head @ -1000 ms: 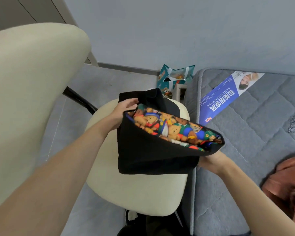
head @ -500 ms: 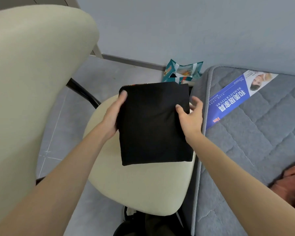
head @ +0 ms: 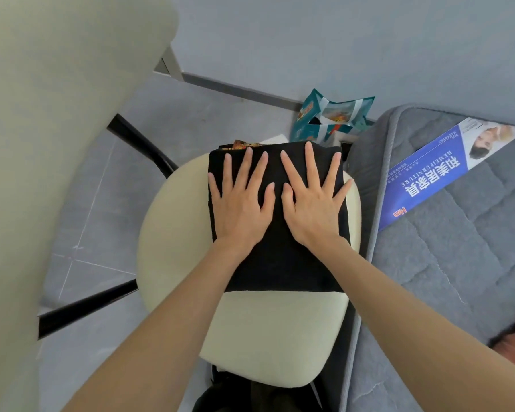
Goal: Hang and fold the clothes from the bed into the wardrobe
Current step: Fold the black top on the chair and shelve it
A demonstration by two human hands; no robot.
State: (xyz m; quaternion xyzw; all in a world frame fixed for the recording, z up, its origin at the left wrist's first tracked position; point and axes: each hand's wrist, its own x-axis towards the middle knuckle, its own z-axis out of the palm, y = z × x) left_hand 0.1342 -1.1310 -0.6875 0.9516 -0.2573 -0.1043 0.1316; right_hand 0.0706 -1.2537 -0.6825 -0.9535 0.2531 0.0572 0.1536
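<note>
Both hands now flat, folded black garment [head: 280,263] beneath left hand [head: 241,203], right hand [head: 312,206]

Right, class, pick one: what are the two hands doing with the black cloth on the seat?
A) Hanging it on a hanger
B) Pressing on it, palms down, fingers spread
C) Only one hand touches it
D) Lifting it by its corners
B: the left hand and right hand both lie flat, fingers straight and spread, on the folded black cloth, which rests on the seat.
</note>
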